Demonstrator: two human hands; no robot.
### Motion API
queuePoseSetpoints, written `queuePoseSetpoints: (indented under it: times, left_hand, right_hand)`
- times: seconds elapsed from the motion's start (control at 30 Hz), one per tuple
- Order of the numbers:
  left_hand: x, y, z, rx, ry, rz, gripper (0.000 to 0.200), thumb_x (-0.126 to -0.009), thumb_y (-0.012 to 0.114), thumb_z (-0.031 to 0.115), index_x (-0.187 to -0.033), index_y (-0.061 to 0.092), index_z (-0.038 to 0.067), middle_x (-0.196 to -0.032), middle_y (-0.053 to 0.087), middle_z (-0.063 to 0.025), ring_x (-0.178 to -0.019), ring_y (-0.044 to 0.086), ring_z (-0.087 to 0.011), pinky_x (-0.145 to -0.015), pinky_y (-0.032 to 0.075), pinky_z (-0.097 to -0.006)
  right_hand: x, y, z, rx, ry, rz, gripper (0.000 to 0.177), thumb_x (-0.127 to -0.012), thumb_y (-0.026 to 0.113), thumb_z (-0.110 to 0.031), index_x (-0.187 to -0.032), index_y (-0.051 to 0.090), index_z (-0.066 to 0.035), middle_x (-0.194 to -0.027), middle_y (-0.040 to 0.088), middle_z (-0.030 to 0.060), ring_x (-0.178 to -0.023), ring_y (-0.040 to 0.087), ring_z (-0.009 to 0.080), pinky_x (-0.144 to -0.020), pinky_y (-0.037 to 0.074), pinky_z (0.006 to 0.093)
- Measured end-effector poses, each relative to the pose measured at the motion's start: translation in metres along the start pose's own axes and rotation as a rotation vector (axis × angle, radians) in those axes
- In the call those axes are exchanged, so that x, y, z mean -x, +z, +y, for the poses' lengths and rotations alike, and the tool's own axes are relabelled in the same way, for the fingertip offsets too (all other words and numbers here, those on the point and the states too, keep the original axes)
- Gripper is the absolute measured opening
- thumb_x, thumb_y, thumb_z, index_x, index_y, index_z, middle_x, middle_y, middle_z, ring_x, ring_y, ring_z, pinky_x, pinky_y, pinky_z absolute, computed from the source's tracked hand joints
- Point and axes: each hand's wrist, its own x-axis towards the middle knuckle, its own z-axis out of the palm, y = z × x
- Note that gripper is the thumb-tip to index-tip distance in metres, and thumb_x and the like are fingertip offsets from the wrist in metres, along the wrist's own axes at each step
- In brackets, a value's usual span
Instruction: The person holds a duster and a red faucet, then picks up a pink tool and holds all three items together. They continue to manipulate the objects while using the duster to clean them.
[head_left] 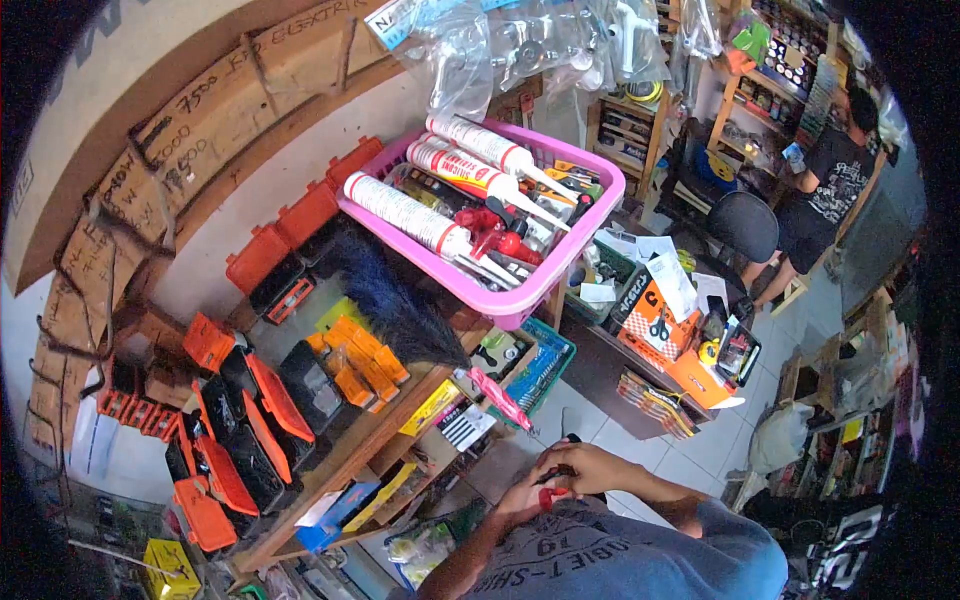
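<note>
My left hand (522, 503) and my right hand (588, 470) meet close in front of my shirt, low in the head view. Between them is a small black and red object (549, 495), mostly covered by the fingers, so its kind cannot be made out. The fingers of both hands are curled around it. Ahead of the hands, a dark feather duster (400, 310) with a pink handle lies across the wooden shelf's edge. Beyond it stands a pink basket (610, 205) holding silicone sealant tubes (455, 168) and mixed small items.
Orange-and-black boxes (265, 415) stand open on the shelf at left. At right, a dark desk bears an orange carton (650, 315) and papers. Another person (835, 170) is near a black chair (742, 225) at far right. Plastic-bagged goods (530, 45) hang above.
</note>
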Motion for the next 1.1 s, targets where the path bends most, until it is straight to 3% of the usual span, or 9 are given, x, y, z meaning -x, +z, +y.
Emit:
queuePoseSetpoints:
  times: [0.07, 0.27, 0.4, 0.53, 0.67, 0.8, 1.0, 1.07, 1.1]
  left_hand:
    - [-0.007, 0.008, -0.001, 0.16, -0.269, 0.061, 0.072, -0.092, 0.051, 0.054, -0.142, 0.033, 0.006, -0.133, 0.05, -0.0194, -0.119, 0.052, -0.0331, -0.103, 0.04, -0.0439]
    - [0.004, 0.016, 0.004, 0.163, -0.293, 0.089, 0.07, -0.094, 0.047, 0.052, -0.143, 0.031, 0.004, -0.125, 0.054, -0.0216, -0.12, 0.053, -0.0356, -0.104, 0.041, -0.0432]
    - [0.009, 0.016, -0.002, 0.249, -0.161, -0.218, 0.062, -0.098, 0.044, 0.043, -0.144, 0.028, 0.003, -0.136, 0.047, -0.0228, -0.124, 0.051, -0.0323, -0.107, 0.038, -0.0412]
    - [0.016, 0.031, -0.006, 0.119, -0.195, -0.338, 0.056, -0.1, 0.043, 0.038, -0.143, 0.03, 0.004, -0.133, 0.049, -0.0218, -0.123, 0.051, -0.0303, -0.105, 0.041, -0.0388]
    - [0.005, 0.032, -0.015, 0.084, -0.28, -0.493, 0.05, -0.1, 0.045, 0.037, -0.138, 0.035, 0.006, -0.132, 0.051, -0.021, -0.121, 0.052, -0.0282, -0.105, 0.04, -0.0361]
    - [0.003, 0.019, -0.033, -0.026, -0.2, -0.388, 0.043, -0.097, 0.052, 0.03, -0.128, 0.04, 0.003, -0.129, 0.054, -0.0193, -0.12, 0.053, -0.027, -0.102, 0.04, -0.038]
    - [0.01, -0.023, -0.05, 0.431, 0.064, -0.026, 0.039, -0.098, 0.049, 0.035, -0.129, 0.042, 0.012, -0.125, 0.056, -0.0189, -0.119, 0.054, -0.0345, -0.093, 0.048, -0.0446]
    - [0.023, -0.023, -0.029, 0.653, 0.377, -0.049, 0.044, -0.096, 0.047, 0.047, -0.126, 0.048, 0.013, -0.125, 0.056, -0.0187, -0.119, 0.053, -0.0363, -0.092, 0.046, -0.0475]
    - [0.028, -0.023, -0.022, 0.711, 0.442, -0.026, 0.05, -0.094, 0.046, 0.053, -0.124, 0.05, 0.013, -0.125, 0.055, -0.019, -0.12, 0.052, -0.0365, -0.09, 0.045, -0.0468]
  right_hand:
    - [0.01, 0.009, 0.012, -0.002, 0.056, 0.133, 0.03, -0.082, 0.07, -0.013, -0.109, 0.062, -0.004, -0.113, 0.064, 0.0145, -0.102, 0.062, 0.0329, -0.09, 0.049, 0.039]
    - [0.022, 0.011, 0.015, -0.207, 0.283, 0.079, 0.025, -0.093, 0.06, -0.017, -0.114, 0.063, -0.003, -0.107, 0.068, 0.0124, -0.099, 0.064, 0.0235, -0.088, 0.049, 0.0357]
    - [-0.001, -0.043, -0.009, -0.034, 0.449, 0.325, 0.028, -0.095, 0.058, -0.022, -0.113, 0.064, -0.001, -0.103, 0.068, 0.0146, -0.095, 0.063, 0.0179, -0.087, 0.048, 0.0332]
    - [-0.037, -0.081, 0.003, -0.041, 0.228, 0.366, 0.033, -0.097, 0.057, -0.027, -0.12, 0.061, -0.004, -0.103, 0.065, 0.0076, -0.093, 0.057, 0.013, -0.084, 0.047, 0.0302]
    - [-0.095, -0.105, -0.037, -0.489, 0.26, 0.004, 0.049, -0.1, 0.046, -0.042, -0.136, 0.048, -0.009, -0.116, 0.059, 0.007, -0.105, 0.054, 0.0163, -0.09, 0.047, 0.0344]
    - [-0.14, -0.096, -0.029, -1.099, 0.408, -0.14, 0.05, -0.096, 0.048, -0.05, -0.126, 0.052, -0.01, -0.115, 0.062, 0.007, -0.105, 0.06, 0.022, -0.091, 0.047, 0.0415]
    - [-0.16, -0.079, -0.031, -1.223, 0.459, -0.024, 0.046, -0.094, 0.05, -0.052, -0.115, 0.055, -0.011, -0.09, 0.066, 0.0084, -0.071, 0.064, 0.0203, -0.062, 0.051, 0.0314]
    - [-0.16, -0.082, -0.023, -1.286, 0.439, -0.035, 0.047, -0.094, 0.049, -0.056, -0.113, 0.056, -0.013, -0.072, 0.056, 0.0013, -0.054, 0.05, 0.014, -0.05, 0.041, 0.0264]
    - [-0.159, -0.085, -0.023, -1.316, 0.449, -0.062, 0.05, -0.092, 0.048, -0.059, -0.111, 0.056, -0.014, -0.06, 0.04, -0.0044, -0.046, 0.032, 0.0091, -0.042, 0.03, 0.0249]
